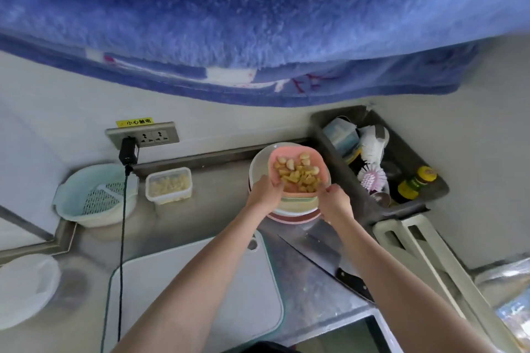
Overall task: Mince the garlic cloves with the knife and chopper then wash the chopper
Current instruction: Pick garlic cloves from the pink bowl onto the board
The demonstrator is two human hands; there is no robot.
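At the far edge of the surface point(183, 226), both hands hold a pink bowl point(296, 170) of garlic cloves point(298, 173) over stacked plates point(258, 169): left hand point(265, 190) and right hand point(334, 199) each have their grip clamped on its near rim. The knife point(329, 256) lies near the right edge, beside the white cutting board point(198, 286).

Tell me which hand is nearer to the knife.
Right. The right hand holds the pink bowl just above the knife; the left hand grips the bowl's far side.
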